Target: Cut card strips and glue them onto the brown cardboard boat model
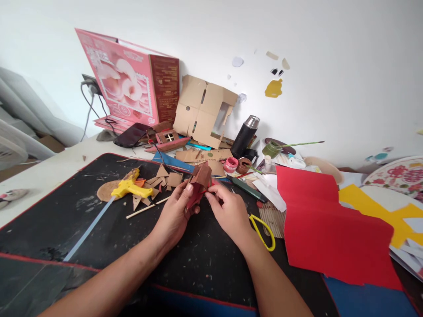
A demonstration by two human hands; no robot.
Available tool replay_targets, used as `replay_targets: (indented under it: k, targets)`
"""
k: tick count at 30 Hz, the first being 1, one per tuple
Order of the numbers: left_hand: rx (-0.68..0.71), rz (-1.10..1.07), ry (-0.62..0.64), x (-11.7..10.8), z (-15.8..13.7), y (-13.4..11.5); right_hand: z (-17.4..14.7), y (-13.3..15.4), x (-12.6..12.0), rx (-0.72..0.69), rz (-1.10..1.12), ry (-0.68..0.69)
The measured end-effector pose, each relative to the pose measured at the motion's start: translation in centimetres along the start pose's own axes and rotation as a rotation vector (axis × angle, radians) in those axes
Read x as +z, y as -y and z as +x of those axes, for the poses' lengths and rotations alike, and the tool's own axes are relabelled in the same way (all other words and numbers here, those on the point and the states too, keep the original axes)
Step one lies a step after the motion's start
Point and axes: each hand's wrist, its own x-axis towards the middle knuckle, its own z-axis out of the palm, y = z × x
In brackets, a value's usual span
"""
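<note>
My left hand (176, 207) is closed around a small reddish-brown painted cardboard model (200, 182), thumb on its near side, raised above the black mat. At the model's right side my right hand (228, 207) has thumb and forefinger pinched together. A bit of bright red shows by those fingertips, but what they hold is too small to make out. Left of the hands, a yellow hot glue gun (132, 185) lies on a round cork-coloured disc (103, 191), with cardboard scraps (173, 179) and a thin wooden stick (145, 210) beside it.
Yellow-handled scissors (267, 233) lie right of my right forearm, near red paper (330, 224). Behind stand open paint jars (230, 164), a black thermos (244, 137), a cut cardboard sheet (201, 110) and a pink box (125, 79). A painted cardboard boat (170, 141) sits at the back.
</note>
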Motion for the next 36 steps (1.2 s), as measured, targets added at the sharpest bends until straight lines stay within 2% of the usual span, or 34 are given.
replay_targets:
  k: [36]
  targets:
    - [0.006,-0.008,0.000,-0.04,0.00,0.09,-0.05,0.16,0.09,-0.001,-0.026,0.003]
